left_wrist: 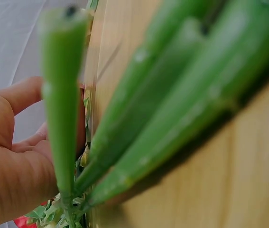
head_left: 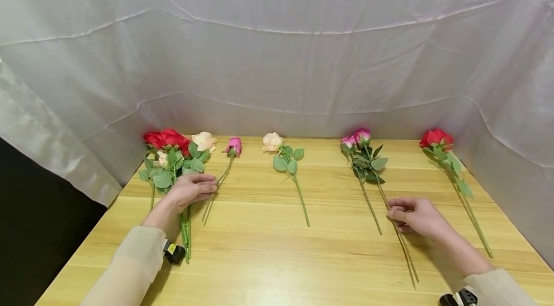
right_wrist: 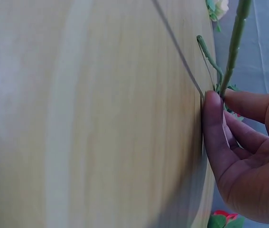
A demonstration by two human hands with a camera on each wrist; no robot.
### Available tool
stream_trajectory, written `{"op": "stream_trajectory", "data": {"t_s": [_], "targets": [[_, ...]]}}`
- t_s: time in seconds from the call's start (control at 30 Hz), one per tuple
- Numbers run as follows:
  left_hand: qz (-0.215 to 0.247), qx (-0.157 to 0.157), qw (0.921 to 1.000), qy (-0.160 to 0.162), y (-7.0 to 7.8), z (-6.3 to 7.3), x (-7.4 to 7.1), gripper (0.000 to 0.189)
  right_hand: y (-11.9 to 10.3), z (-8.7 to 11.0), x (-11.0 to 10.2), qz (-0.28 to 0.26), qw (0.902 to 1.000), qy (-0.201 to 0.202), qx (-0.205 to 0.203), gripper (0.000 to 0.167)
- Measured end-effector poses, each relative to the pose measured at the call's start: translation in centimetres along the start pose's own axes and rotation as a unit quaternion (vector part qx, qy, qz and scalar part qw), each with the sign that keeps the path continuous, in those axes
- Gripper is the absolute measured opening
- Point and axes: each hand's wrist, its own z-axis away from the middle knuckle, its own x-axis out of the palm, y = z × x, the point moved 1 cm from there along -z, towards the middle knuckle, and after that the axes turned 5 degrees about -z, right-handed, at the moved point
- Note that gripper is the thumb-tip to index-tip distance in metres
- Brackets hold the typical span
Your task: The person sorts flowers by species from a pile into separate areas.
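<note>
On the left, my left hand (head_left: 193,188) reaches over the bunch's green stems (head_left: 185,234) and pinches the thin stem of a pink rose (head_left: 233,146) at its fingertips. In the left wrist view, blurred stems partly hide that hand (left_wrist: 20,156), and the pinch itself is hard to make out. My right hand (head_left: 415,217) pinches, between thumb and fingers, the stem of a pink rose (head_left: 362,135) on the right. This stem (right_wrist: 236,42) stands slightly off the tabletop in the right wrist view. A second, paler pink rose (head_left: 348,141) lies beside it.
Red roses (head_left: 166,139) and a cream rose (head_left: 204,141) lie bunched at the left. Another cream rose (head_left: 272,142) lies mid-table, and a red rose (head_left: 436,138) at the far right. Grey cloth (head_left: 277,70) hangs behind the wooden table (head_left: 259,262).
</note>
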Motion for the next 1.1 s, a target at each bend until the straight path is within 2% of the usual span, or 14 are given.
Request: {"op": "stream_trajectory", "data": {"t_s": [0.23,0.77,0.97,1.1], "targets": [[-0.005,-0.005,0.9998,-0.016,-0.3,-0.1,0.0,0.053,0.2,0.0,-0.1,-0.014,0.9999,-0.004,0.000,0.048],[0.019,-0.011,0.9997,-0.014,0.0,0.1,0.2,0.049,0.4,0.0,-0.2,-0.052,0.9985,0.005,0.019,0.051],[0.041,-0.002,0.9991,-0.007,-0.1,0.5,0.4,0.052,-0.2,0.3,0.1,-0.058,0.9979,0.027,0.002,0.058],[0.078,0.009,0.9969,-0.002,0.0,0.5,0.7,0.054,-1.0,0.6,0.5,-0.064,0.9961,0.057,-0.023,0.064]]}}
